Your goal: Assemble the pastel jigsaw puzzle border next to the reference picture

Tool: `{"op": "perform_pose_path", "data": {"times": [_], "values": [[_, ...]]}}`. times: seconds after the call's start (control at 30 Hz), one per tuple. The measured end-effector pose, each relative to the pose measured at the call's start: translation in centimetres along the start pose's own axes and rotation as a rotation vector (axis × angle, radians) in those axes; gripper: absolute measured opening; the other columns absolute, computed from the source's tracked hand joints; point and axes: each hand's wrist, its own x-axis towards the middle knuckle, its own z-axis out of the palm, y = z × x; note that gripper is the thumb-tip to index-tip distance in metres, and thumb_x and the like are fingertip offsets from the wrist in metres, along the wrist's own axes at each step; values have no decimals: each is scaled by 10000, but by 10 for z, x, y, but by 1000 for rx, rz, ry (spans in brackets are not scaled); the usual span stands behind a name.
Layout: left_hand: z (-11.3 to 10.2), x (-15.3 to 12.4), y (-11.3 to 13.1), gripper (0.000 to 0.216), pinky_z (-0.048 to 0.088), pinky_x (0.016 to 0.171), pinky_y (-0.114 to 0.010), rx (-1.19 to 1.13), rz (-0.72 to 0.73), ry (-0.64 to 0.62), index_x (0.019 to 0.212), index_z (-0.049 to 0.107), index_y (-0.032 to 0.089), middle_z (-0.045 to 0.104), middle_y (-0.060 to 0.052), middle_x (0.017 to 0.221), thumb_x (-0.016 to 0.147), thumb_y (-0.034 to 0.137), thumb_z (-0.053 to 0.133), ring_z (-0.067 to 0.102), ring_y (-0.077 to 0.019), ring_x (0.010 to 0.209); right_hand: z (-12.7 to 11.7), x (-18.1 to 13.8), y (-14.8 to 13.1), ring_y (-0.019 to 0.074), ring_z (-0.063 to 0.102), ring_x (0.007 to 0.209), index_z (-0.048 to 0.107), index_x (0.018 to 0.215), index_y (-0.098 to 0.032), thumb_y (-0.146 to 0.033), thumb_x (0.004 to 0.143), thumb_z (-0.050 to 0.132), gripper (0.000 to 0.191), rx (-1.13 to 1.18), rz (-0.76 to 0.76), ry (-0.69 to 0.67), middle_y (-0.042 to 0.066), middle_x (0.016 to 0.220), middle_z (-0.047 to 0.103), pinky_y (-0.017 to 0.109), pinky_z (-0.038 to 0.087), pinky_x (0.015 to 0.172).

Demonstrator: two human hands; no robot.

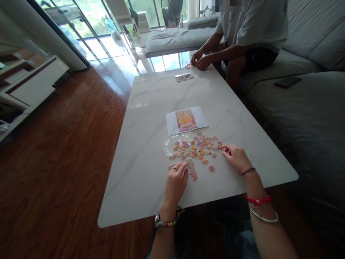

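Note:
Several small pastel jigsaw pieces (195,146) lie scattered on a white marble table (151,136). My left hand (175,181) rests palm down with fingers stretched onto a joined strip of pieces (188,166). My right hand (237,156) lies flat at the right edge of the scatter, its fingertips touching loose pieces. One single pink piece (211,168) lies between my hands. Beyond the pile, a printed picture sheet (186,120) shows a yellow cartoon figure.
Another person sits on a grey sofa (309,90) at the table's far end, both hands (199,61) on small pieces beside a torn packet (184,76). A dark phone (287,82) lies on the sofa. Wooden floor (67,144) runs along the left.

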Motion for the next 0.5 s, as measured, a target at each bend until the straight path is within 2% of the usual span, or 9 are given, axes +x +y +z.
{"op": "perform_pose_path", "data": {"times": [0.1, 0.17, 0.3, 0.5], "values": [[2, 1, 3, 255, 456, 825, -323, -8, 17, -2, 1036, 546, 205, 606, -51, 1011, 807, 150, 450, 554, -167, 930, 10, 3, -3, 157, 552, 727, 550, 1091, -182, -235, 758, 497, 342, -14, -41, 62, 49, 819, 556, 276, 442, 702], [2, 2, 3, 250, 458, 821, -320, -13, 24, -4, 1029, 549, 205, 609, -49, 1005, 808, 149, 448, 557, -166, 925, 17, 5, -5, 164, 548, 747, 545, 1104, -192, -236, 767, 481, 345, -31, -52, 78, 58, 846, 530, 280, 448, 696], [1, 3, 0, 260, 458, 817, -319, 1, 10, 2, 1044, 544, 205, 607, -52, 1008, 810, 153, 444, 557, -167, 928, 24, 7, -7, 168, 541, 751, 578, 1037, -187, -235, 764, 484, 293, -32, -29, 110, 62, 853, 499, 285, 453, 695], [0, 3, -5, 266, 460, 813, -321, 10, -9, 11, 1056, 543, 215, 603, -55, 1012, 817, 166, 437, 563, -167, 913, 17, 6, -8, 140, 534, 684, 610, 875, -181, -211, 732, 521, 171, 50, -61, 105, 36, 802, 509, 280, 443, 708]]}}
